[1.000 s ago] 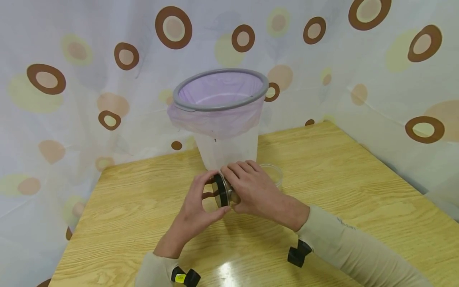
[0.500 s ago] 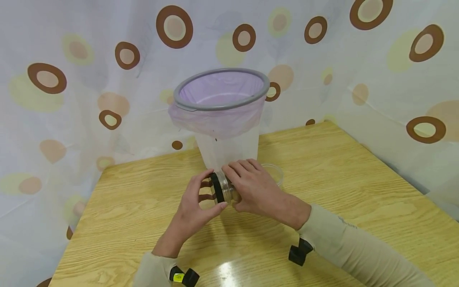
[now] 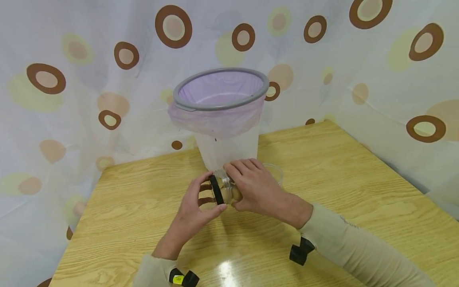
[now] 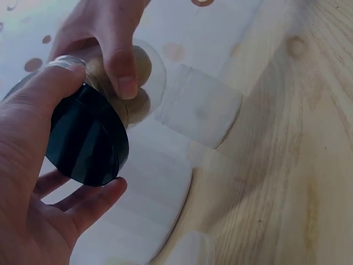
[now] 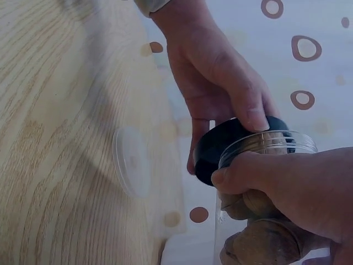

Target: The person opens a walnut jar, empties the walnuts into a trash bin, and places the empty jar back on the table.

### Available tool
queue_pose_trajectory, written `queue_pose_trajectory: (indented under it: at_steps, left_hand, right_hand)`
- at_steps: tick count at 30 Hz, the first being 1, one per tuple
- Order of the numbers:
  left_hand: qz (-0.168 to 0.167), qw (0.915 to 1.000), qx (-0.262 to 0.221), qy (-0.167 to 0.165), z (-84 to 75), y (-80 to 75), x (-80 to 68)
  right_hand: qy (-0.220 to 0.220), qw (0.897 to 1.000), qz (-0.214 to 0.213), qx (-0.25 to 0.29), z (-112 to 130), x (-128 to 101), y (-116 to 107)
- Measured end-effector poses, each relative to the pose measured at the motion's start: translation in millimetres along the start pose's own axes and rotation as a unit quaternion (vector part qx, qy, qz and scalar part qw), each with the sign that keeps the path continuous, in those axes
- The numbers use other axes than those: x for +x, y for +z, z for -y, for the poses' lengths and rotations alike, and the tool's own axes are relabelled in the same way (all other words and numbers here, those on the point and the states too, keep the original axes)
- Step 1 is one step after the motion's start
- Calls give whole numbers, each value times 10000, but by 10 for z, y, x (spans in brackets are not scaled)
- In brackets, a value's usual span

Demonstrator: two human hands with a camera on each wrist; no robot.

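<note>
Fingers (image 3: 206, 187) of the left hand (image 3: 193, 211) pinch the black lid (image 3: 215, 190); the right hand (image 3: 256, 187) grips the clear jar (image 3: 227, 187), apparently unlabelled.

Bright even head view, glare spot on table (image 3: 225, 269), dim bluish wrist views, soft shadows

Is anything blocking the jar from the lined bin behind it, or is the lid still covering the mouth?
Nothing visible stands between the jar and the bin just behind it. The black lid sits at the jar's mouth, gripped by the left hand; the right hand holds the jar body.
</note>
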State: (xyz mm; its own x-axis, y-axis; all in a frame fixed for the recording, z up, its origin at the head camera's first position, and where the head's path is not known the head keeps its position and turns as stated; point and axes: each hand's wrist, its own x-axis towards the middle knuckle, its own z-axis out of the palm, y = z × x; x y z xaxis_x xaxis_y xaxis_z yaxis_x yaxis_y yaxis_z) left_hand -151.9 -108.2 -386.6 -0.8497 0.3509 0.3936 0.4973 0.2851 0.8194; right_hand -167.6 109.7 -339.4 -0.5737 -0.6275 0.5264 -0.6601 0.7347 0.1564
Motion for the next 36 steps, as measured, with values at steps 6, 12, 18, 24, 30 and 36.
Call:
queue_pose_trajectory:
  at_steps: [6,12,18,24,30,36]
  left_hand:
    - [40,9992,-97,-394,14,45,-11]
    - [183,9940,-193,-1062,13,58,-24]
    - [184,9918,104,-1257,24,54,-28]
    - [182,9909,246,-1309,27,51,-26]
    - [90,9904,181,-1368,26,28,-29]
    - [22,9904,195,-1371,34,1,-34]
  right_hand:
    - [-19,10000,38,-36,3,-21,-4]
    - [-6,10000,40,-32,5,-42,3]
    - [13,10000,54,23,1,-45,14]
    - [56,9999,85,25,-6,-57,19]
    - [83,9999,113,44,-17,-64,22]
    - [161,9997,147,65,-32,-63,3]
